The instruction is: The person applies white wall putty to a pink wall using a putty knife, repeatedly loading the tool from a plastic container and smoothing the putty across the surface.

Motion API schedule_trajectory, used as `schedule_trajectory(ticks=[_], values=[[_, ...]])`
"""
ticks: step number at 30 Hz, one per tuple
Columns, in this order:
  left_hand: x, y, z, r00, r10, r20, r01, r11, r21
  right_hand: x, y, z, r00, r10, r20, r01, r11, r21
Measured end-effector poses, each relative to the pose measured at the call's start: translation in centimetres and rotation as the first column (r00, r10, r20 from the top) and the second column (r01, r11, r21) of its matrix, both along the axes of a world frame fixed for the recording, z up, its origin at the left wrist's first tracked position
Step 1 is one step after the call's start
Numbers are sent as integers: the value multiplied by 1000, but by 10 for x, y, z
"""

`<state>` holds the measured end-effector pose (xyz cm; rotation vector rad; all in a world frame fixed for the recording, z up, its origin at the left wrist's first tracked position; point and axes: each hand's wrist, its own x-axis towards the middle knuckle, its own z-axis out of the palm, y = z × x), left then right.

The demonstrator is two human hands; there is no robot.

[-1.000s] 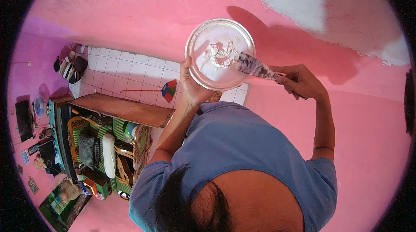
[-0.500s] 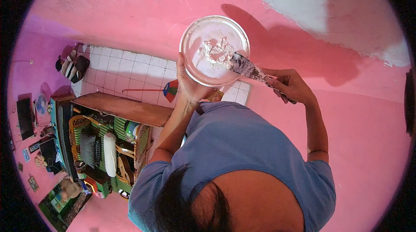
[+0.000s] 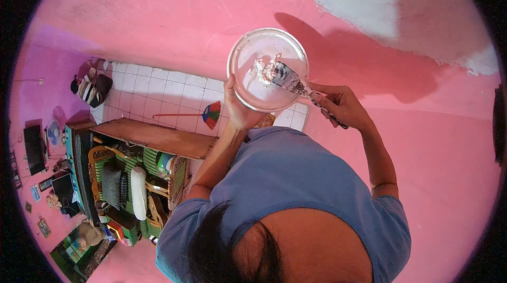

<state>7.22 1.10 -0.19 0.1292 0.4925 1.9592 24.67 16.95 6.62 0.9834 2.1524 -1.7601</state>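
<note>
My left hand (image 3: 240,107) holds a round, shallow white lid (image 3: 249,94) from beneath, with the thumb up against its rim. Wet, whitish paste (image 3: 262,70) lies smeared in the middle of the lid. In my right hand (image 3: 342,107) is a putty knife (image 3: 297,83), its fingers wrapped round the handle. Its dark blade is streaked with white paste, and the tip rests in the paste. A pink wall (image 3: 174,24) rises close beyond the lid, bearing a pale, whitish patch (image 3: 359,3) at the upper right.
A broom (image 3: 210,115) with coloured bristles lies on the white tiled floor (image 3: 158,85). Left of me stands a brown wooden partition (image 3: 153,136), with green striped chairs (image 3: 132,177) behind it. A bundle of bags (image 3: 94,87) sits in the far left corner.
The lid has shifted slightly right and down in view. The putty knife's blade has moved further in toward the middle of the lid, and the paste heap looks smaller.
</note>
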Motion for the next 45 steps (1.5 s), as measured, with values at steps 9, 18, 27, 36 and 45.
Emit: schedule_trajectory(ticks=[9, 18, 27, 36, 45], values=[[-10, -1, -2, 978, -45, 203, 15, 989, 145, 13, 12, 16, 996, 22, 82, -29, 996, 88], [-8, -5, -12, 999, 0, -34, -3, 995, -101, 8, 21, 15, 997, -26, 71, 20, 996, 91], [-30, -1, -7, 940, -331, 80, 341, 919, -198, -11, 57, 25, 959, 230, 163, -248, 964, 99], [-15, 13, -11, 883, -432, 185, 462, 870, -174, -37, 82, 13, 851, 514, 112, -523, 849, 78], [-28, -8, -17, 946, -199, 256, 222, 973, -63, -26, 87, 41, 864, 420, 277, -478, 857, 192]])
